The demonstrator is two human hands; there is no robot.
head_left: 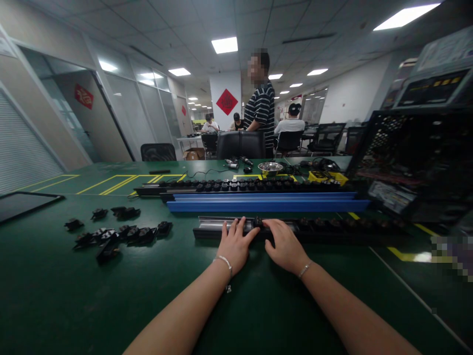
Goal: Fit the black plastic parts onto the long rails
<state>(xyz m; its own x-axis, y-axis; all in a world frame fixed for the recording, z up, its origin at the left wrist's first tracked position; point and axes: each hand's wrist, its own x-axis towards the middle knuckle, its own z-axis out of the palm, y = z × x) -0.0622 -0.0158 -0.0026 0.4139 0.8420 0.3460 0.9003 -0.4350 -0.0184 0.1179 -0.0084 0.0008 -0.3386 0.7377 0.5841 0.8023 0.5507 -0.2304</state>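
A long black rail [210, 232] with a silvery channel lies across the table in front of me. My left hand [235, 245] rests on its left part, fingers spread flat and thumb reaching toward a small black part [258, 222] seated in the channel. From the other side, my right hand [285, 245] curls over the rail, its index fingertip against that same part and its thumb lower down at the front. More dark parts [334, 223] sit in a row along the rail to the right. Loose black parts [137, 233] are scattered on the left.
Behind the rail lie a blue rail [266, 203] and further rails filled with black parts [236, 185]. A metal bowl [270, 168] and a yellow tray [327, 177] stand farther back. An open computer case [397, 162] rises at right; a dark flat panel [27, 204] lies left. People are beyond the table.
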